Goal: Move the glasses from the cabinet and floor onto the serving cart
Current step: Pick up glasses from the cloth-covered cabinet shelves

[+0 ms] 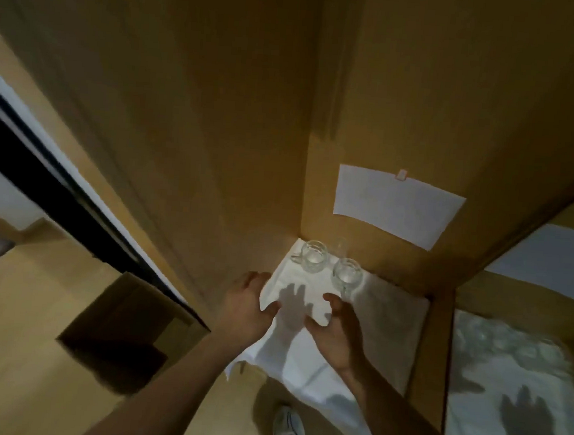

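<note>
Both hands reaching into a wooden cabinet compartment toward glasses standing on a white cloth.

The left hand is lying over the cloth's left edge with fingers relaxed, grasping nothing; the right hand is hovering over the cloth, fingers loosely curved and empty. A handled glass mug is standing in the back left corner, close against the cabinet side wall; a stemmed glass is standing just beside it, nearer the right hand, and a third glass is showing behind them against the back wall, under a sheet of paper. The cloth's front is hanging over the shelf edge. Open cloth is lying to the right of the glasses, up to the upright divider.
</note>
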The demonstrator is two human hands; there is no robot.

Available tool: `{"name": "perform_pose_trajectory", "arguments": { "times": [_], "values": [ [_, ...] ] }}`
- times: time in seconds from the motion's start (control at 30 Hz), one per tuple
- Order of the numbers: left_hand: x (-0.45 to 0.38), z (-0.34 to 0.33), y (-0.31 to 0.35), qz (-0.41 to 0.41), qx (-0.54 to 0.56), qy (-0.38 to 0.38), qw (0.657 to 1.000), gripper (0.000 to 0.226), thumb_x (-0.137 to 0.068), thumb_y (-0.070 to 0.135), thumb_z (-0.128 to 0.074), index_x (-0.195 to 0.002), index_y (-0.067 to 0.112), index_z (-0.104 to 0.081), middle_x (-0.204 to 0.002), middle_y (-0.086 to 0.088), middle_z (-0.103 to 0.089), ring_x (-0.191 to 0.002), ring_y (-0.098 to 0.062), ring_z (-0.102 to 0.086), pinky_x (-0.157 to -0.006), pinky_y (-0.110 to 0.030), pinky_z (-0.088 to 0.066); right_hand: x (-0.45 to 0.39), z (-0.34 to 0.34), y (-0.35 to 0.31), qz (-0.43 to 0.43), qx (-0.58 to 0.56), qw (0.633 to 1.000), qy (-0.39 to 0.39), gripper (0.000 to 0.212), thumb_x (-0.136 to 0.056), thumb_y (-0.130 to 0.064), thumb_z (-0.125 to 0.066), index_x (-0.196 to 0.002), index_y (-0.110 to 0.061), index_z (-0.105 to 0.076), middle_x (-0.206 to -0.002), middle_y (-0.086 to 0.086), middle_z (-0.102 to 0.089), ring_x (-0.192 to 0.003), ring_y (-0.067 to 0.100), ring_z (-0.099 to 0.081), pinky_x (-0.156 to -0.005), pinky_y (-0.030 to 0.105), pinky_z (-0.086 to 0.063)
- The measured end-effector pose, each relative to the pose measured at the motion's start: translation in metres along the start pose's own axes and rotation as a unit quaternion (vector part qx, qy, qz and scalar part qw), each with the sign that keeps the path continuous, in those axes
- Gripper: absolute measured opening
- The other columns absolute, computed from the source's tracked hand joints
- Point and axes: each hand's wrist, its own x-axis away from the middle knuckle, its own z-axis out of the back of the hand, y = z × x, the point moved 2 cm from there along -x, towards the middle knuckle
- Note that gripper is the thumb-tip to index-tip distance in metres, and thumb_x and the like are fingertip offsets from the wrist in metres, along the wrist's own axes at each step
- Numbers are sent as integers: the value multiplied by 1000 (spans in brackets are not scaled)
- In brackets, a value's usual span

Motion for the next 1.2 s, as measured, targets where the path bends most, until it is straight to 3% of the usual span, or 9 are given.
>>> {"name": "perform_pose_trajectory", "arguments": {
  "times": [0.2, 0.33, 0.43, 0.53, 0.63, 0.83, 0.97, 1.1, 1.2],
  "values": [
    [-65, -7, 1, 2, -4, -34, 999, 59, -91, 35, -70, -143, 15, -52, -146, -7, -51, -130, -26, -50, -104, -27, -37, -71, 3, 5, -105, -68, 992, -4, 61, -84, -38, -76, -137, -19, -54, -134, 9, -59, -125, 28, -55, -100, 33, -45],
    [-102, -16, 3, 10, -12, -42, 999, 61, -87, 34, -74, -142, 15, -54, -144, -7, -54, -128, -26, -52, -102, -26, -38, -94, 3, 12, -137, -67, 988, -4, 61, -83, -38, -78, -136, -16, -55, -131, 13, -59, -123, 30, -56, -101, 33, -44],
    [-131, -31, 6, 8, 1, -65, 998, 62, -87, 32, -75, -142, 14, -52, -144, -7, -53, -131, -27, -50, -104, -25, -36, -110, 3, 22, -154, -66, 985, 29, 61, -80, -33, -82, -131, -8, -60, -120, 18, -65, -115, 35, -61, -91, 27, -43],
    [-163, -53, 4, 14, 15, -84, 996, 66, -89, 35, -73, -146, 15, -47, -147, -5, -49, -136, -25, -43, -107, -25, -31, -136, 0, 31, -176, -58, 983, 15, 66, -84, -41, -77, -139, -13, -52, -130, 14, -59, -122, 30, -56, -98, 33, -43],
    [-194, -86, -3, 16, 17, -81, 996, 66, -85, 32, -78, -142, 13, -52, -141, -8, -55, -129, -27, -49, -100, -24, -33, -179, -11, 47, -161, -48, 985, 41, 65, -84, -41, -77, -138, -16, -51, -134, 11, -58, -126, 27, -52, -103, 36, -41],
    [-260, -172, -41, 12, 5, -45, 999, 70, -73, 30, -88, -132, 8, -58, -125, -12, -65, -112, -31, -62, -95, -42, -53, -263, -43, 89, -140, -47, 986, 81, 70, -78, -40, -81, -136, -12, -53, -133, 11, -60, -125, 30, -54, -103, 37, -40],
    [-299, -219, -64, -3, 5, -24, 1000, 75, -65, 25, -92, -130, 7, -58, -123, -11, -65, -109, -29, -63, -89, -42, -56, -305, -63, 114, -119, -15, 989, 86, 86, -75, -36, -83, -145, -8, -42, -138, 16, -54, -128, 32, -48, -106, 39, -38],
    [-332, -259, -93, 38, 20, -61, 997, 79, -61, 48, -79, -128, 16, -55, -121, -2, -64, -109, -23, -63, -89, -41, -56, -338, -74, 134, -117, 10, 990, 83, 97, -72, -34, -87, -151, -9, -34, -145, 15, -48, -134, 31, -44, -110, 39, -37],
    [-342, -278, -109, 77, 85, -80, 990, 78, -64, 30, -86, -134, 18, -55, -124, -2, -63, -113, -23, -60, -94, -47, -54, -353, -86, 142, -107, 33, 991, 66, 100, -64, -32, -90, -147, -12, -38, -136, 14, -55, -125, 34, -52, -102, 41, -45]
  ]
}}
